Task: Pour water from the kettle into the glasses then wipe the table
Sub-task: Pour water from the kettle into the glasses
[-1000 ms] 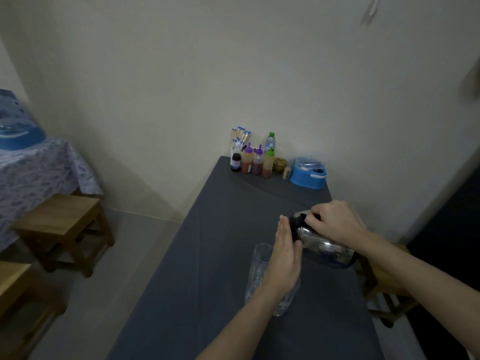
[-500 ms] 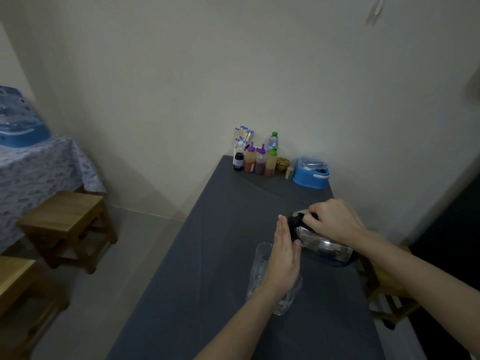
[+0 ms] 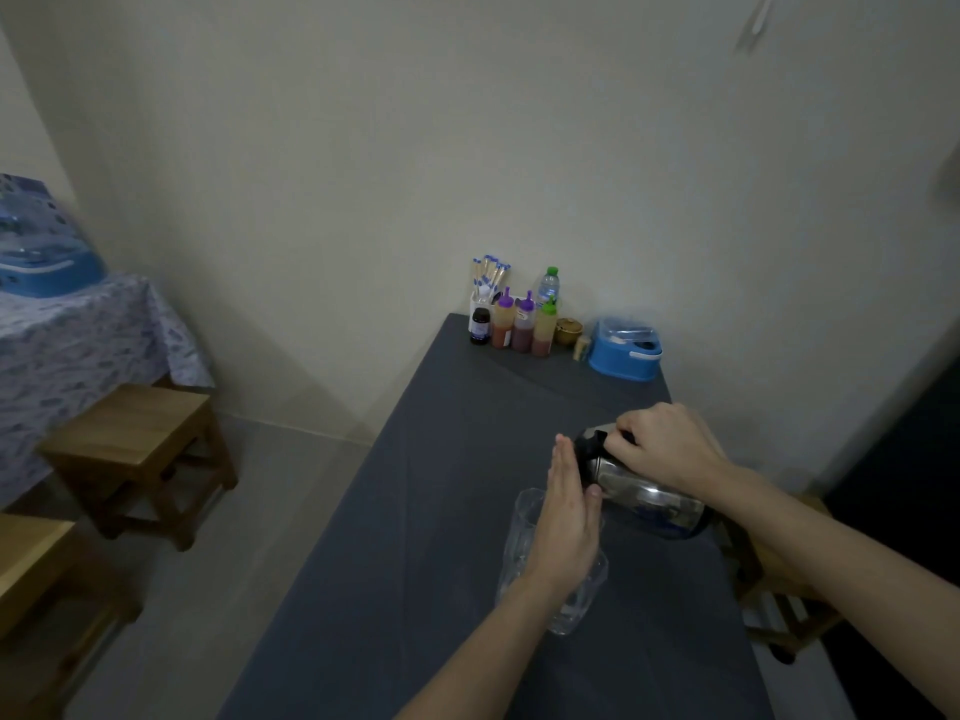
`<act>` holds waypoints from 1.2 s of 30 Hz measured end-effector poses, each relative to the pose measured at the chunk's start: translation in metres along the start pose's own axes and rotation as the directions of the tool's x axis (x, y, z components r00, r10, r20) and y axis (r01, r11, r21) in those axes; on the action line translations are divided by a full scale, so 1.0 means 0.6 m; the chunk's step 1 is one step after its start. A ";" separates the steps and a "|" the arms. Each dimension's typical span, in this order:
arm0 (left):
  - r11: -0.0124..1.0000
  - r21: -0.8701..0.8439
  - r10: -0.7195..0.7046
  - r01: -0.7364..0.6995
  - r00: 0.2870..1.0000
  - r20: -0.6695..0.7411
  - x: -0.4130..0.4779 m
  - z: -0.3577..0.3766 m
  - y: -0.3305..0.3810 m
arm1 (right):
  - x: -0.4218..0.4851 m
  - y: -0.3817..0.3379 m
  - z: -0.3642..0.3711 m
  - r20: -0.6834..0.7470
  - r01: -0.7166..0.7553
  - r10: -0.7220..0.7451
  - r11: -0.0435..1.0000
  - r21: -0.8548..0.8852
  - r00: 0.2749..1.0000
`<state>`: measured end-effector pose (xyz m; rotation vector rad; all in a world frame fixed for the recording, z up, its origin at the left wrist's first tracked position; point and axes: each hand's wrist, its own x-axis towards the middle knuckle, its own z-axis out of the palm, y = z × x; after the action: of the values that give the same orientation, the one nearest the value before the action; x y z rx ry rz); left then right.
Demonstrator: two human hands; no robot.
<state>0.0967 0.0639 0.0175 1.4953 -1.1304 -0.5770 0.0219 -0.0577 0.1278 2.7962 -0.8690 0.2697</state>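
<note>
From my remote seat, the far end of the table (image 3: 415,511), at twelve o'clock, carries a cluster against the wall: a holder of blue-tipped chopsticks (image 3: 489,275), a small dark bottle (image 3: 480,324), three sauce bottles (image 3: 522,327) with purple and green caps, a water bottle (image 3: 548,285) behind them, a small brown jar (image 3: 567,330) and a blue box (image 3: 626,351) towards one o'clock. Off the table at nine o'clock stands a wooden stool (image 3: 140,449), and beyond it a patterned cloth (image 3: 78,350) under a blue container (image 3: 49,267). Another stool (image 3: 779,610) shows at four o'clock under my right forearm. The left hand (image 3: 563,527) stands edge-on in front of the glasses (image 3: 521,532) and blocks most of them. Its grip is slack, with the fingers straight and together, the fingertips up by the kettle's black spout end. The kettle (image 3: 641,493) is at mid-table, towards two o'clock of the glasses. It is shiny steel with a black top and dark base, tipped over so the spout end points to nine o'clock above the glasses. The right hand (image 3: 662,449) has its grip clamped on the kettle's top, fingers curled over it. The glasses are clear and ribbed and sit on the dark grey cloth. I cannot tell whether they hold water.
</note>
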 end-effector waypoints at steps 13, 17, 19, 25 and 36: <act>0.975 0.216 0.037 -0.056 0.995 0.093 0.004 -0.006 0.016 | -0.038 0.028 0.030 -0.034 -0.142 0.159 0.943 0.301 0.987; 0.949 0.288 0.089 -0.130 0.984 0.152 0.022 -0.008 0.026 | -0.062 0.038 0.035 -0.061 -0.248 0.303 0.866 0.435 0.951; 0.927 0.329 0.120 -0.182 0.972 0.200 0.033 -0.005 0.034 | -0.079 0.046 0.039 -0.042 -0.316 0.402 0.776 0.545 0.915; 0.809 0.458 0.217 -0.369 0.911 0.350 0.064 0.031 0.060 | -0.143 0.077 0.075 0.017 -0.358 0.601 0.453 0.816 0.799; 0.728 0.564 -0.041 -0.390 0.797 0.603 0.096 0.169 0.014 | -0.249 0.131 0.229 0.229 -0.440 0.737 0.102 0.892 0.636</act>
<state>0.0328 -0.0338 0.0119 1.8247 -2.1321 -0.5226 -0.1289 -0.0741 -0.0286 2.7315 -2.3779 1.7643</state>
